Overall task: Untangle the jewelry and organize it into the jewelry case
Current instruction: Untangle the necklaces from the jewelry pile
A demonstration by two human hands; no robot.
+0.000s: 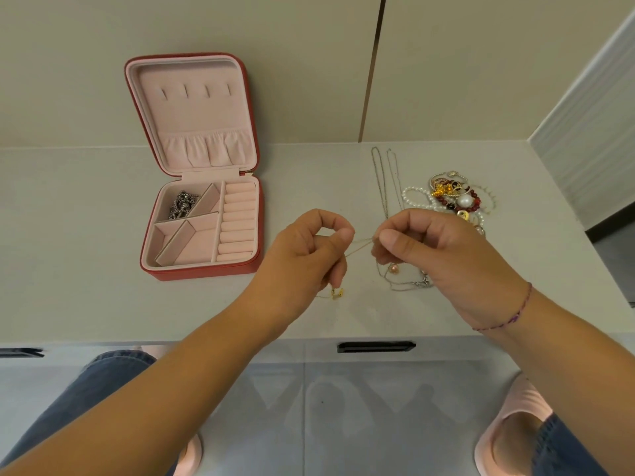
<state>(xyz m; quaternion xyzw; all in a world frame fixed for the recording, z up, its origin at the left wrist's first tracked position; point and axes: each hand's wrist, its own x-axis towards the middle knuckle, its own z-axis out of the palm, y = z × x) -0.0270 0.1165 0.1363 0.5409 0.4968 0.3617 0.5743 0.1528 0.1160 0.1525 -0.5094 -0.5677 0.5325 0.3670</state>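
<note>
while both hands pinch it, thin gold chain (360,242) spans left hand (309,250) to right hand (433,249).

A pale countertop (86,286) sits above a black drawer handle (376,347) — below, blue jeans (103,383) and pink slippers (522,400).

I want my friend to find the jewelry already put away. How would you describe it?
Find the red square jewelry case with pink lining, open on the pale countertop. In its bottom tray, look at the back-left compartment, beside the row of pink ring rolls. The bunched dark silver chain there is the only jewelry inside the case.
</note>
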